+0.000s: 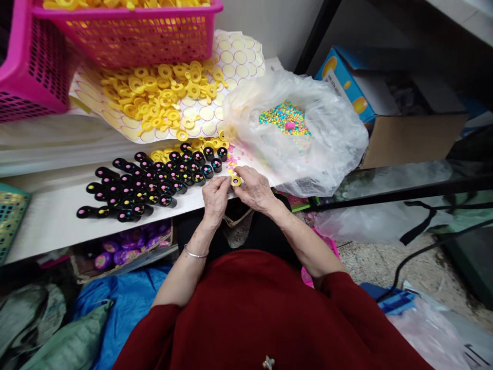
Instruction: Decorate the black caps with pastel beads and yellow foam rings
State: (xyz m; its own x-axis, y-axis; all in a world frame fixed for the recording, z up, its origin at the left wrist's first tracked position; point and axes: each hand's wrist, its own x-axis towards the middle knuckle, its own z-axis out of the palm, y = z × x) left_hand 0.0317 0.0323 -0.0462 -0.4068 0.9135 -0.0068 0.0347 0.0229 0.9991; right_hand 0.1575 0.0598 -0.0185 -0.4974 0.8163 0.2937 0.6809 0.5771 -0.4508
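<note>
At the table's front edge, my right hand (254, 188) has its thumb and fingers closed around a small yellow ring-shaped cap (236, 180) with a pink dot in its dark centre. Close beside it, my left hand (215, 197) is closed in a pinch; what lies between those fingertips is hidden. To the left stand many short black tubes (148, 174), with pink, yellow or blue beads showing in their tops. Loose pink pieces (233, 158) are scattered just behind my hands. More yellow ring caps (154, 97) lie heaped on a sheet of printed circles (208, 110).
A clear plastic bag (331, 128) holds small coloured beads (287, 115) and a pink scoop-like piece (289, 125). Pink baskets (134, 41) stand at the back left, one full of yellow caps. An opened cardboard box (408, 139) sits right. Below the table is a box of purple packets (127, 246).
</note>
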